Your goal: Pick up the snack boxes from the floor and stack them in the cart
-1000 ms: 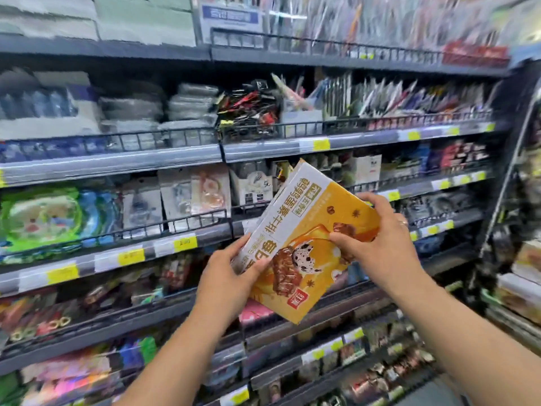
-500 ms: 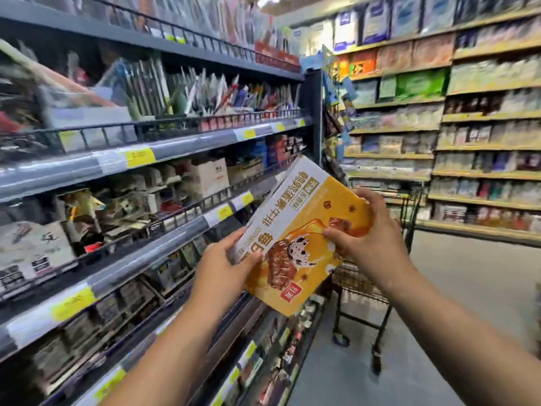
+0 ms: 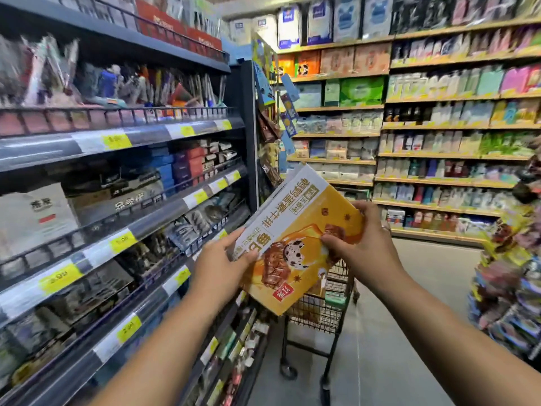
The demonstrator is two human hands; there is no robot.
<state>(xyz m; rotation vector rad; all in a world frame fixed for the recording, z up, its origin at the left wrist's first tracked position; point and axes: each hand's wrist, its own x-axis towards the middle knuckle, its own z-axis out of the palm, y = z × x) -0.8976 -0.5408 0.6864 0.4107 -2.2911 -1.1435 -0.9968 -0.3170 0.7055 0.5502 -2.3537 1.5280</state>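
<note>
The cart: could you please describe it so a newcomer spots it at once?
Follow the left shelving to its end post. The cart stands on the floor there, partly behind the yellow snack box. It alone is black wire mesh on wheels.

On my left: dark shelving [image 3: 152,134] with yellow price tags [image 3: 116,141].
Ahead of me: pale shelves [image 3: 424,155] packed with goods.
Under me: smooth grey floor [image 3: 409,347].

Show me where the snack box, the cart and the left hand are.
snack box [image 3: 304,221]: head view, on its orange front face.
cart [image 3: 313,317]: head view, on its wire basket wall.
left hand [image 3: 218,268]: head view, on the back of the hand.
</note>
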